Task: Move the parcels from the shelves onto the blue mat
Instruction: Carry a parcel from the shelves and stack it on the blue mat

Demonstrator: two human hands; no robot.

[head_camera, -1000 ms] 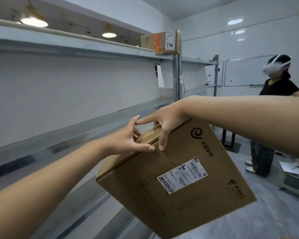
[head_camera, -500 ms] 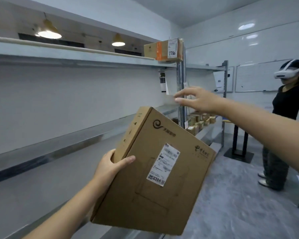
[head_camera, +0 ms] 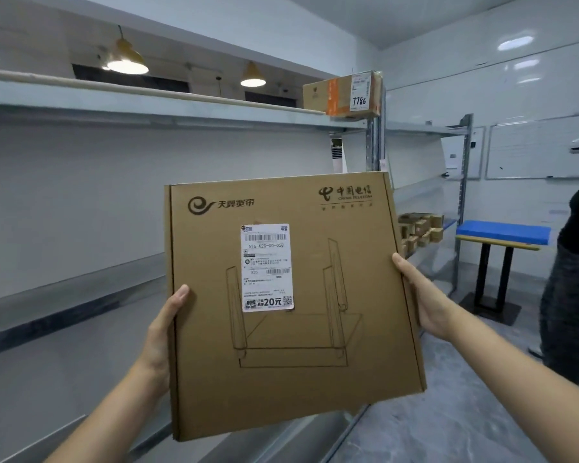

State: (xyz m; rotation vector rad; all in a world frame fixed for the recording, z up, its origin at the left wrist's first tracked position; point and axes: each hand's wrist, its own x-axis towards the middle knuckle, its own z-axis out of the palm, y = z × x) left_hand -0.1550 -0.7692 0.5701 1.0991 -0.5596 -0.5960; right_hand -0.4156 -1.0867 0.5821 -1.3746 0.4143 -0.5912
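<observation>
Flat cardboard box [head_camera: 315,389] held upright at centre, label facing the camera. Left grip [head_camera: 163,339] clasps its 9 o'clock edge, right grip [head_camera: 422,295] its 3 o'clock edge. Probably stiff and light; side edges suit it. Blue mat [head_camera: 503,231] at 2 o'clock, well apart.

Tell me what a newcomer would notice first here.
A flat cardboard box fills the centre, held upright by the left hand and right hand at its sides, a white label on its face. Far right, the blue mat lies on a table; a box marked 7786 sits on the top shelf.
</observation>
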